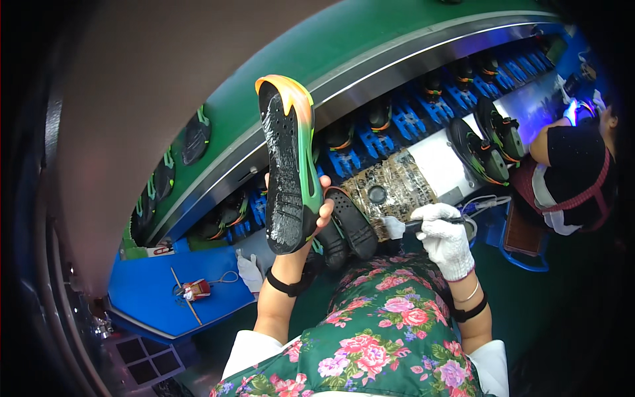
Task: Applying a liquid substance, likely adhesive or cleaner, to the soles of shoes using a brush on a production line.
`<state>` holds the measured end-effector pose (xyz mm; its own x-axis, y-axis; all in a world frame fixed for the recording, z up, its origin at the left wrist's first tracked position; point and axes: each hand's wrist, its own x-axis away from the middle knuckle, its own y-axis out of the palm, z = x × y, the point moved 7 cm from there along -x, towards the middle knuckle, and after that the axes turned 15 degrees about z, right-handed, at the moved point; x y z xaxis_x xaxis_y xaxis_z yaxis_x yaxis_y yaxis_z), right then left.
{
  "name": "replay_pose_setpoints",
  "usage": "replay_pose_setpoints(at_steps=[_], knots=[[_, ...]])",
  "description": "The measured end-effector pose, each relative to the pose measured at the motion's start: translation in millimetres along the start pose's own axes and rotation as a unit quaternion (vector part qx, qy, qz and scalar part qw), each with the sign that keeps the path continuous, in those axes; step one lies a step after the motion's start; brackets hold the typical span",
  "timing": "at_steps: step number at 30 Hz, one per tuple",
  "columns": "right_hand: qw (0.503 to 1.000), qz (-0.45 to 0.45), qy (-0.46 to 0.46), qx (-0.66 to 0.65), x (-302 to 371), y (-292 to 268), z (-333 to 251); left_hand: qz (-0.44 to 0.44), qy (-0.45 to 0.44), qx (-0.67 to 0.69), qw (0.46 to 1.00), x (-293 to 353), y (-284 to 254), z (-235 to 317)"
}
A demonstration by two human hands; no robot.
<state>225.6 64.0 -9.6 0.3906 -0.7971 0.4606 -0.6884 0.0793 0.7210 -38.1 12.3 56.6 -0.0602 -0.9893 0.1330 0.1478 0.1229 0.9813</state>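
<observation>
My bare left hand [322, 208] is closed around a shoe sole [286, 165], held upright with its inner face toward me. The sole is black inside, with holes and whitish glossy streaks, and its side wall fades from orange to green. A white knitted glove covers my right hand [443, 238], which is closed on a dark-handled brush [395, 227] with a pale, wide tip pointing left. This tip is apart from the held sole. Below and between my hands, a pair of black soles [354, 223] leans by a tape-wrapped surface.
Shoe parts ride on blue racks [410, 119] along a conveyor, under a green upper belt [370, 36]. Several shoes [197, 135] lie on it. Black shoe parts [479, 152] stand right, near a co-worker [562, 165]. A blue table [142, 281] at left holds a red container [197, 289] and stick.
</observation>
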Motion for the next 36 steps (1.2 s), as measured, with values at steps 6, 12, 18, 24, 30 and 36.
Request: replay_pose_setpoints(at_steps=[6,12,18,24,30,36], knots=[[0.997,0.077,0.0,0.003,-0.8,-31.7,11.7,0.004,0.061,-0.02,0.998,15.3,16.7,17.9],[0.996,0.078,-0.008,0.03,-15.6,-22.8,22.0,-0.104,0.068,-0.096,0.988,-12.9,55.1,94.8],[0.994,0.066,-0.017,0.085,-21.3,-17.6,41.3,0.112,0.187,0.182,0.959,-57.3,32.0,169.6],[0.991,0.069,-0.024,0.113,-24.2,-15.0,38.9,0.118,0.228,0.201,0.945,-75.1,23.7,215.8],[0.988,0.083,-0.038,0.127,-19.1,-22.1,42.1,0.113,0.232,0.24,0.936,-49.6,32.7,179.7],[0.99,0.076,-0.039,0.116,-34.8,-40.7,-4.4,0.131,0.257,0.156,0.945,-70.9,23.1,173.7]])
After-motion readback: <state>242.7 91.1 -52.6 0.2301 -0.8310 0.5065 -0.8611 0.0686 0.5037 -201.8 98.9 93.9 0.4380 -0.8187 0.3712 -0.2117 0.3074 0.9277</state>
